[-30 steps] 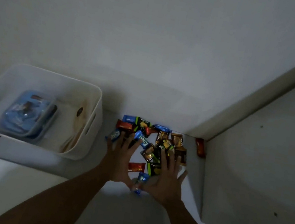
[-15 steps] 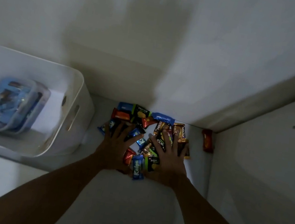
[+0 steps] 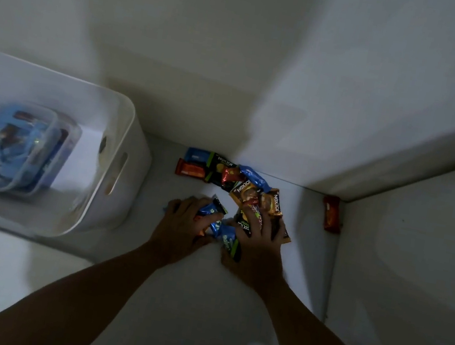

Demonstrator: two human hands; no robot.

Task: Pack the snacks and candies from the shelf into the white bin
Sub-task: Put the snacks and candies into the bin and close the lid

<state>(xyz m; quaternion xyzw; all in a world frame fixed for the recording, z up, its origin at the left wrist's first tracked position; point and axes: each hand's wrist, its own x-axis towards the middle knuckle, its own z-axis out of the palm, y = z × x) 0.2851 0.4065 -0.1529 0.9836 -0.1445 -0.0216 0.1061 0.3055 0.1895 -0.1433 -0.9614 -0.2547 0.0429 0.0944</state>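
Head view: one white bin (image 3: 128,137) stands at the left end of the shelf (image 3: 302,275), and inside it lies one clear tub (image 3: 25,168) of blue packets. The snacks (image 3: 246,195) lie in a loose heap on the shelf, just right of the bin and against the back wall. Seven packets lie free at the back of the heap: two blue, two brown, one black, one orange bar and one small red. More sit under the hands, but their number cannot be told. One red packet (image 3: 331,214) lies apart in the right corner.

Both forearms reach in from below, palms down, the hands side by side on the near part of the heap. The left hand (image 3: 184,225) has its fingers curled over blue packets, with one poking up between them. The right hand (image 3: 257,237) has its fingers bent over black-and-green packets, thumb hooked round a blue one.
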